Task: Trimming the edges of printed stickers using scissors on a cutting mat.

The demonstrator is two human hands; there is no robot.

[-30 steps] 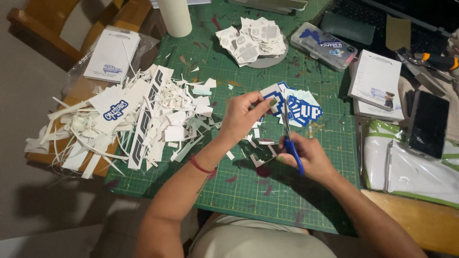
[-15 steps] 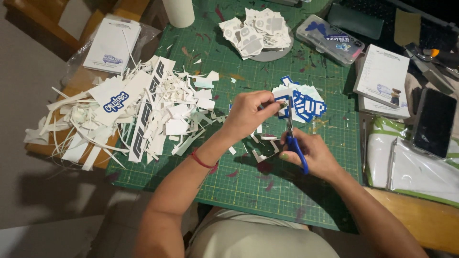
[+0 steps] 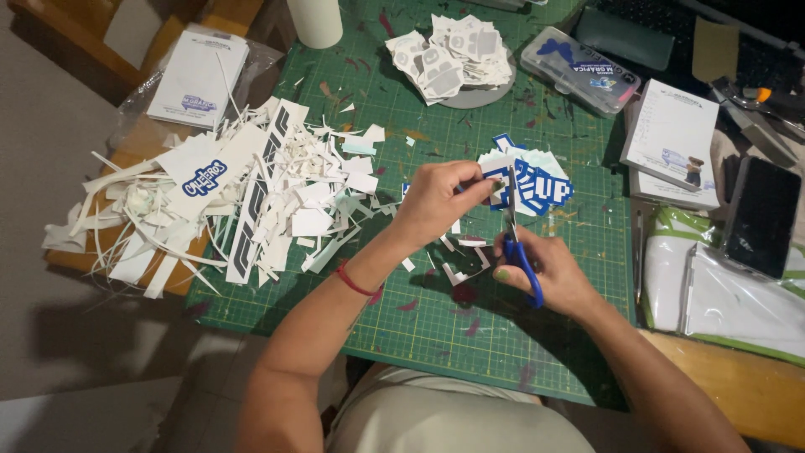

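Two hands closed, left hand (image 3: 440,200) pinching sticker (image 3: 496,172), right hand (image 3: 549,273) gripping scissors (image 3: 518,243)

Blue-handled scissors (image 3: 518,243) upright against a seemingly blue-white sticker (image 3: 495,172)

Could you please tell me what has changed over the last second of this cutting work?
Very little. The left hand still pinches the blue-and-white sticker sheet, and the right hand still works the blue-handled scissors at its edge. The scrap pile lies unchanged.
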